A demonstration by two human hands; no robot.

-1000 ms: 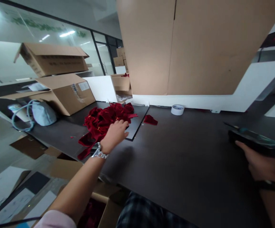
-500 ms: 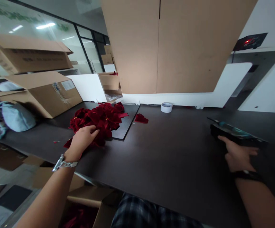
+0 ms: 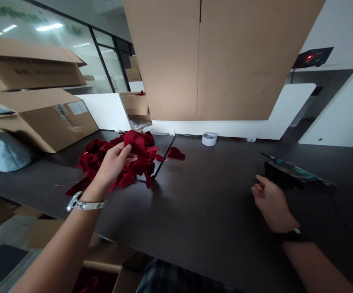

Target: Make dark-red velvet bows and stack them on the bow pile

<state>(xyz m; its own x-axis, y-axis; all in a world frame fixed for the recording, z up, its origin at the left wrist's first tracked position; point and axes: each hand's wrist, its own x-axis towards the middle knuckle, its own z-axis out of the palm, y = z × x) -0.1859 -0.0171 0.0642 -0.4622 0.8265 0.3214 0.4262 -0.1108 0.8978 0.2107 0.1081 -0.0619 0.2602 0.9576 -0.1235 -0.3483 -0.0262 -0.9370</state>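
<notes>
My left hand (image 3: 117, 160) pinches a dark red velvet ribbon bow (image 3: 137, 143) between thumb and fingers, just above a pile of similar red bows (image 3: 92, 152) on the dark table. Part of the pile is hidden behind my hand and the held bow. My right hand (image 3: 269, 201) is over the table at the right, its fingers curled in and nothing seen in them. Just beyond it lies a slim black and teal tool (image 3: 295, 169) with a thin tip, on a black base. A loose red piece (image 3: 176, 154) lies right of the pile.
A roll of white tape (image 3: 209, 139) stands near the back edge. Cardboard boxes (image 3: 57, 124) stand at the left, beside a pale blue pouch (image 3: 5, 151). A large cardboard panel (image 3: 234, 61) rises behind the table. An open box (image 3: 103, 254) sits below the front edge.
My left hand has lifted a red bow from the pile, moving slightly right and up. My right hand has moved left, away from the black and teal tool, and its fingers have curled.
</notes>
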